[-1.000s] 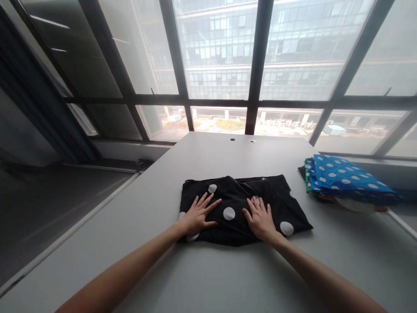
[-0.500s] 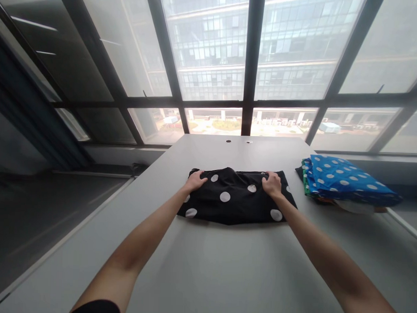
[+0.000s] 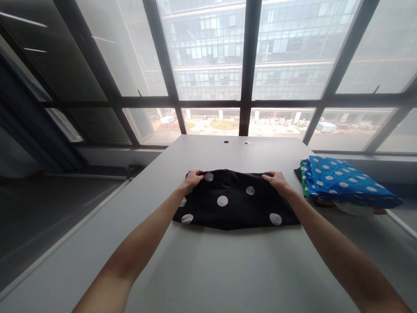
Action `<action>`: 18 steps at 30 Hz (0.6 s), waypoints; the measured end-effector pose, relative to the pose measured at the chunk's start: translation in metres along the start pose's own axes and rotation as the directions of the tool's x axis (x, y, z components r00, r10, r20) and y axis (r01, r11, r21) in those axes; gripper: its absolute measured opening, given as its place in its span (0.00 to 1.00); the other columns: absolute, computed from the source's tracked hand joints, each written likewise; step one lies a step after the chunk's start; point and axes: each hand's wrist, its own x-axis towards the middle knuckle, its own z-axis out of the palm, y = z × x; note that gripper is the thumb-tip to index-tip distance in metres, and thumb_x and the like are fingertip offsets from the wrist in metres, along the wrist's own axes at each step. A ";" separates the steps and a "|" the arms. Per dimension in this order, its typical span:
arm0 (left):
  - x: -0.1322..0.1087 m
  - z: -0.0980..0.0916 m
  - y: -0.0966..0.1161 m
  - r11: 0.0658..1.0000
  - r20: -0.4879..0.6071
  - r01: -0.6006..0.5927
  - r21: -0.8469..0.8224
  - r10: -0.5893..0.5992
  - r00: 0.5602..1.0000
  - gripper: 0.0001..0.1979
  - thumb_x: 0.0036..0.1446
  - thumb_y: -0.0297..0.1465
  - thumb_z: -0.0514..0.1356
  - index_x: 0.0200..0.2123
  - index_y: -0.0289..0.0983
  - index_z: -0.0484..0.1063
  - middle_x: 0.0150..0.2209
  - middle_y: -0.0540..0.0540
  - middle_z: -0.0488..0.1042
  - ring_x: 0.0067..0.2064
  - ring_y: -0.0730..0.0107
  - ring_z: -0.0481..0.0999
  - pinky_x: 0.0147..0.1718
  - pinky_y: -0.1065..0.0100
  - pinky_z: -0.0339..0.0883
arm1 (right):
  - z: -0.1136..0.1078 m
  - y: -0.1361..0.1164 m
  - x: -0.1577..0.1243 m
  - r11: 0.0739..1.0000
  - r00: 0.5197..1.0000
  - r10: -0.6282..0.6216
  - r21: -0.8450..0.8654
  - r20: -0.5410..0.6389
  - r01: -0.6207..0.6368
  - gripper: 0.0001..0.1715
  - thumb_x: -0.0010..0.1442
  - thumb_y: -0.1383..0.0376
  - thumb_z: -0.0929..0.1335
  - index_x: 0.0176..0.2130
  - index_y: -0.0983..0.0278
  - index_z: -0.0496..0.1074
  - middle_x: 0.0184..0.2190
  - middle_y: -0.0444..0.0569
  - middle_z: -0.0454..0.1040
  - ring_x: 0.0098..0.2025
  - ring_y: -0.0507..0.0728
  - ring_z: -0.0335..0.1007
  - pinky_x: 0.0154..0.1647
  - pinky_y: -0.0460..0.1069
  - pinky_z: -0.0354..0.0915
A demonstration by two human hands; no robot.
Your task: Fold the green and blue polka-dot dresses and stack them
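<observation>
A black cloth with large white dots (image 3: 237,207) lies folded into a wide band across the white table, its near edge bulging slightly toward me. At its far left corner my left hand (image 3: 193,179) is closed, thumb and fingers pinching the upper edge. My right hand (image 3: 276,181) pinches the same far edge near the right corner, thumb pointing inward. Between the two hands the edge runs fairly straight with a slight rise in the middle. The fingertips under the cloth are hidden.
A stack of folded dotted cloths (image 3: 347,179), blue on top with green below, sits at the table's right edge. The white table (image 3: 225,276) has two round holes near its far end, before tall windows. A dark curtain (image 3: 28,109) hangs at left.
Both hands have shifted from resting over the cloth's far edge to pinching it. The cloth looks smoother and its near edge sits slightly closer to me. The view has turned slightly.
</observation>
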 end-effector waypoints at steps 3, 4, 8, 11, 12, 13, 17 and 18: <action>-0.040 -0.027 0.016 0.998 0.075 -0.049 -0.046 0.052 0.996 0.14 0.47 0.34 0.66 0.37 0.35 0.81 0.36 0.44 0.81 0.40 0.57 0.79 0.41 0.63 0.73 | -0.024 -0.020 -0.037 0.993 0.988 -0.118 0.022 0.101 0.116 0.17 0.57 0.56 0.73 0.40 0.67 0.83 0.35 0.52 0.83 0.37 0.61 0.78 0.40 0.52 0.73; -0.057 -0.037 0.020 0.996 0.106 -0.069 -0.056 0.075 0.992 0.13 0.47 0.34 0.66 0.36 0.36 0.81 0.35 0.44 0.80 0.39 0.58 0.78 0.40 0.63 0.72 | -0.033 -0.024 -0.053 0.984 0.975 -0.176 0.016 0.132 0.175 0.19 0.56 0.55 0.73 0.40 0.66 0.83 0.36 0.52 0.83 0.38 0.61 0.78 0.41 0.52 0.72; -0.135 -0.073 0.027 0.993 0.262 -0.112 -0.040 0.119 0.958 0.11 0.49 0.34 0.68 0.36 0.38 0.82 0.33 0.46 0.78 0.38 0.58 0.76 0.39 0.63 0.71 | -0.068 -0.026 -0.120 0.945 0.899 -0.291 -0.045 0.326 0.323 0.24 0.56 0.49 0.74 0.43 0.64 0.84 0.35 0.51 0.81 0.39 0.61 0.75 0.40 0.52 0.71; -0.187 -0.086 0.020 0.984 0.391 -0.179 0.010 0.161 0.906 0.09 0.52 0.34 0.69 0.37 0.39 0.82 0.36 0.45 0.79 0.40 0.57 0.76 0.41 0.63 0.71 | -0.083 -0.013 -0.169 0.933 0.828 -0.283 -0.061 0.484 0.354 0.22 0.60 0.49 0.72 0.43 0.63 0.83 0.38 0.53 0.80 0.39 0.61 0.75 0.40 0.52 0.71; -0.202 -0.088 0.017 0.974 0.434 -0.225 0.028 0.191 0.880 0.07 0.54 0.34 0.68 0.37 0.40 0.82 0.37 0.45 0.79 0.41 0.57 0.77 0.42 0.63 0.72 | -0.086 -0.008 -0.184 0.926 0.809 -0.278 -0.079 0.518 0.369 0.20 0.62 0.50 0.71 0.42 0.61 0.83 0.38 0.53 0.79 0.39 0.60 0.75 0.41 0.52 0.71; -0.215 -0.089 0.014 0.961 0.477 -0.272 0.045 0.219 0.851 0.06 0.56 0.34 0.67 0.37 0.41 0.83 0.38 0.45 0.79 0.42 0.57 0.77 0.44 0.63 0.72 | -0.088 -0.003 -0.197 0.916 0.796 -0.275 -0.104 0.539 0.387 0.18 0.64 0.51 0.70 0.42 0.60 0.83 0.39 0.53 0.78 0.40 0.60 0.75 0.42 0.52 0.71; -0.248 -0.093 0.010 0.936 0.691 -0.341 0.091 0.187 0.698 0.06 0.61 0.37 0.67 0.36 0.43 0.84 0.41 0.44 0.80 0.43 0.59 0.79 0.46 0.64 0.73 | -0.094 0.005 -0.238 0.882 0.760 -0.259 -0.176 0.597 0.438 0.15 0.66 0.52 0.69 0.38 0.56 0.83 0.42 0.54 0.78 0.42 0.60 0.77 0.45 0.52 0.73; -0.252 -0.095 0.012 0.937 0.758 -0.335 0.097 0.149 0.635 0.06 0.61 0.38 0.67 0.36 0.44 0.85 0.43 0.44 0.80 0.43 0.59 0.80 0.47 0.64 0.73 | -0.096 0.004 -0.244 0.880 0.743 -0.244 -0.179 0.623 0.439 0.15 0.67 0.52 0.69 0.38 0.55 0.83 0.42 0.53 0.78 0.42 0.60 0.77 0.45 0.52 0.73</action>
